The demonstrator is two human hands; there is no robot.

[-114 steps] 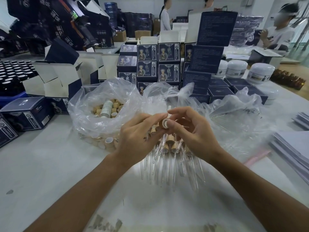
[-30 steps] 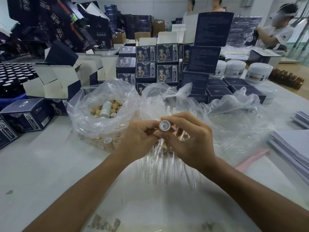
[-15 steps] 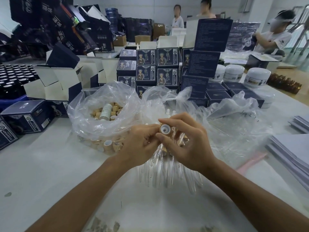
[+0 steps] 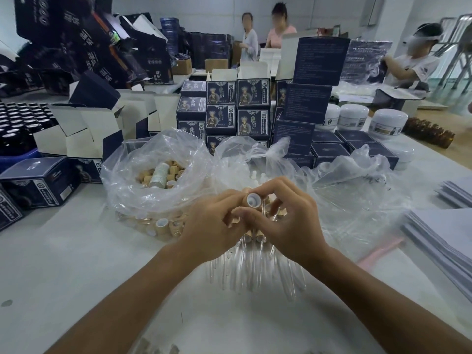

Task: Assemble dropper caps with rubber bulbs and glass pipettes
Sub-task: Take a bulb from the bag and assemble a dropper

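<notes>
Where fingertips meet: left hand and right hand both pinching dropper cap
Risk: cap slipping onto glass pipettes beneath fingers

Stacked dark blue printed cardboard boxes fill the upper centre, with open white-lined cartons at left. 3 white plastic jars stand at upper right (labels unreadable). Grey paper sheets lie at right.
</notes>
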